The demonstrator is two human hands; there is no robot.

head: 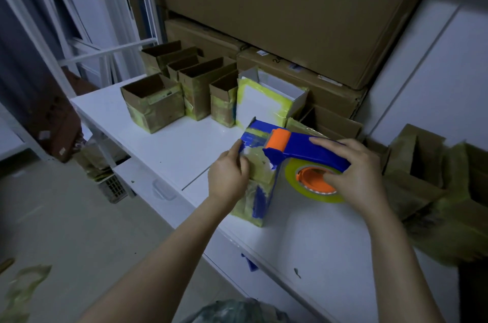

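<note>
The tape dispenser (303, 148) is pressing onto the blue box (261, 177)!
Over the box, the right hand (356, 172) is curling its fingers round the dispenser; the left hand (228, 177) is pinching the box's top.

Your left hand (228, 177) covers part of the blue box (260, 201). Your right hand (353, 172) hides the rear of the tape dispenser (298, 148). Print on the top carton (290, 6) is blurred, unreadable. Crumpled cartons (422, 185) run off the right edge.

Our left hand (227, 176) and right hand (355, 173) are bare. Our left forearm (169, 256) and right forearm (396, 256) run uncovered from wrist to the picture's lower edge, widening toward us.
</note>
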